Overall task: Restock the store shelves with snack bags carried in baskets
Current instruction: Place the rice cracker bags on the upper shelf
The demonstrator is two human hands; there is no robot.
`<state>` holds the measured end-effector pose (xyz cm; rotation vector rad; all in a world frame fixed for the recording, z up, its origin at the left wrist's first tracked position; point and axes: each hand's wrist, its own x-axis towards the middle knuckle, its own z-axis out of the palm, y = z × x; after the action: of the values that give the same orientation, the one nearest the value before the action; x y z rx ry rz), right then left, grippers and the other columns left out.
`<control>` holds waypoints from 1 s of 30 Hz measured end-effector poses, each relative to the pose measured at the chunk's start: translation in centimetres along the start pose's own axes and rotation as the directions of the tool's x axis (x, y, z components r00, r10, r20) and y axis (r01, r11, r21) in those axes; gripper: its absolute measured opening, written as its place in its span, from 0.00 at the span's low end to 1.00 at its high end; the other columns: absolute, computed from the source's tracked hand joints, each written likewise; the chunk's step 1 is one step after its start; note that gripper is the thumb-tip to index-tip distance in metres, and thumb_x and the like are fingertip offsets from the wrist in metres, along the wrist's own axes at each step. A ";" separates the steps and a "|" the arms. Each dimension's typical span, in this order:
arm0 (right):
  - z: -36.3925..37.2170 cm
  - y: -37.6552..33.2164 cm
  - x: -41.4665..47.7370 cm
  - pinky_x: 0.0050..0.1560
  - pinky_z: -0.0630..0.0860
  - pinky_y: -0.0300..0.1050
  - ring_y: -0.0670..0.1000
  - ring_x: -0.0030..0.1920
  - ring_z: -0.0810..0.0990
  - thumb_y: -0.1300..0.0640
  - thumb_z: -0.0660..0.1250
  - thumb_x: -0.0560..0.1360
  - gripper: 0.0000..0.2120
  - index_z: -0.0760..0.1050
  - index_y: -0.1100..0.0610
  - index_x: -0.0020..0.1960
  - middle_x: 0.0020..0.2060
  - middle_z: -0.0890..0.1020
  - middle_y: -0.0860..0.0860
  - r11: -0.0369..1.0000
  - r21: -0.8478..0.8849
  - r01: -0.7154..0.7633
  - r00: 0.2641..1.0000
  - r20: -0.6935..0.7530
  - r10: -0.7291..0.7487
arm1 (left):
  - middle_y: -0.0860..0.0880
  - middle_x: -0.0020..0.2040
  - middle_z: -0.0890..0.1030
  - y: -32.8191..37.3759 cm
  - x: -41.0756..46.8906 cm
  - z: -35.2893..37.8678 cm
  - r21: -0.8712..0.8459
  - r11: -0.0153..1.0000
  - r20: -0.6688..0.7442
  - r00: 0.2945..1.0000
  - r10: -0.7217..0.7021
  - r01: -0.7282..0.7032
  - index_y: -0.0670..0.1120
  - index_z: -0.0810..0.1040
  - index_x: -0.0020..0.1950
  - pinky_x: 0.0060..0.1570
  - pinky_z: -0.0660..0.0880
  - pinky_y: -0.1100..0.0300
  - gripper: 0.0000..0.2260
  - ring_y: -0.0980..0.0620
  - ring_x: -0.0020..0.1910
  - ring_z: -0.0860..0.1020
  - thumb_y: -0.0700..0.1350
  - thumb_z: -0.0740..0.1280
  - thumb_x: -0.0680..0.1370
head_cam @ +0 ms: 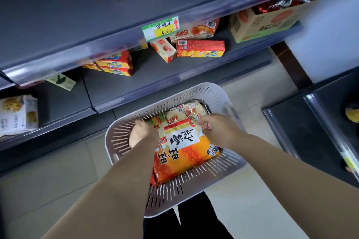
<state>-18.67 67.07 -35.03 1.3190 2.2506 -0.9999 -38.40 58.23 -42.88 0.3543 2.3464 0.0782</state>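
Orange snack bag (pixel 186 151) lies topmost in our white basket (pixel 194 87) below the shelves (pixel 155 73); our left hand (pixel 142 132) curls its fingers round the bag's left edge, our right hand (pixel 219 128) grips its right edge.

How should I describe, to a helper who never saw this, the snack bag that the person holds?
Find the white slotted basket in front of the grey shelves. On top inside it lies the snack bag, held at its sides by the left hand and the right hand. Unlike the smaller bags behind it, it is orange-red with a white panel of big black characters.
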 end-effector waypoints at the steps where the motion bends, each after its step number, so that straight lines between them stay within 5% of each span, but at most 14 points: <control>1: 0.1 -0.2 0.1 0.65 0.68 0.44 0.49 0.66 0.72 0.58 0.63 0.80 0.16 0.75 0.52 0.67 0.66 0.76 0.49 1.000 0.013 0.004 1.000 0.009 -0.004 | 0.40 0.61 0.78 -0.4 0.0 -0.1 -0.071 0.995 -0.002 0.997 -0.073 0.073 0.38 0.69 0.69 0.57 0.75 0.51 0.18 0.41 0.60 0.78 0.46 0.60 0.82; 5: 1.4 -0.8 0.6 0.66 0.70 0.47 0.51 0.67 0.72 0.59 0.62 0.80 0.16 0.73 0.52 0.68 0.68 0.74 0.50 1.000 0.024 -0.003 0.998 0.065 0.001 | 0.42 0.59 0.76 -2.1 -0.2 0.3 -0.210 0.957 0.078 0.979 -0.188 0.200 0.38 0.65 0.72 0.42 0.71 0.62 0.24 0.50 0.48 0.72 0.38 0.67 0.78; 8: 2.4 -1.2 1.1 0.65 0.71 0.47 0.51 0.67 0.72 0.59 0.62 0.80 0.16 0.74 0.52 0.67 0.68 0.75 0.50 0.999 0.042 0.000 0.996 0.090 -0.003 | 0.39 0.66 0.74 -2.9 1.1 0.9 -0.335 0.926 0.079 0.984 -0.158 0.176 0.44 0.59 0.76 0.54 0.77 0.51 0.30 0.41 0.58 0.77 0.33 0.62 0.76; 12: 3.7 -1.5 1.7 0.65 0.69 0.45 0.51 0.67 0.73 0.60 0.63 0.80 0.16 0.74 0.54 0.67 0.66 0.77 0.51 0.999 0.039 0.033 0.996 0.078 -0.036 | 0.40 0.60 0.78 -3.4 2.7 1.7 -0.442 0.867 0.188 0.969 -0.163 0.231 0.46 0.64 0.74 0.55 0.78 0.48 0.23 0.41 0.55 0.79 0.39 0.63 0.79; 17: 4.7 -1.7 1.8 0.66 0.67 0.44 0.50 0.67 0.73 0.60 0.63 0.80 0.16 0.75 0.55 0.67 0.66 0.77 0.50 0.999 0.019 0.044 0.996 0.078 -0.045 | 0.42 0.63 0.78 -4.0 4.2 2.5 -0.348 0.920 0.134 0.981 -0.143 0.181 0.50 0.65 0.76 0.35 0.73 0.60 0.33 0.45 0.47 0.80 0.48 0.75 0.74; 21: 4.6 -1.7 1.8 0.67 0.67 0.44 0.50 0.68 0.72 0.60 0.62 0.81 0.16 0.74 0.54 0.67 0.66 0.77 0.50 0.999 0.018 0.037 0.997 0.072 -0.039 | 0.41 0.54 0.82 -3.8 5.5 2.3 -0.338 0.916 0.134 0.975 -0.180 0.215 0.46 0.72 0.69 0.45 0.80 0.52 0.26 0.41 0.49 0.82 0.53 0.73 0.75; 25: 4.3 -1.5 1.8 0.65 0.68 0.44 0.51 0.67 0.73 0.60 0.63 0.80 0.16 0.75 0.54 0.67 0.66 0.77 0.50 0.999 0.034 0.006 0.998 0.057 -0.008 | 0.43 0.49 0.83 -3.7 6.1 1.8 -0.314 0.916 0.092 0.968 -0.234 0.251 0.41 0.77 0.60 0.36 0.74 0.56 0.22 0.49 0.37 0.78 0.55 0.73 0.75; 30: 4.5 -1.8 1.7 0.64 0.69 0.43 0.51 0.67 0.73 0.60 0.63 0.80 0.16 0.74 0.54 0.68 0.67 0.76 0.50 0.997 0.071 -0.036 0.997 0.064 0.032 | 0.40 0.50 0.83 -3.8 4.2 1.7 -0.477 0.842 0.104 0.967 -0.231 0.252 0.43 0.77 0.61 0.45 0.79 0.50 0.17 0.41 0.48 0.83 0.52 0.70 0.78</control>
<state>-21.28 64.30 -38.44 1.3317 2.1576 -1.1041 -40.97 55.67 -47.58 -0.1913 2.2111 0.5266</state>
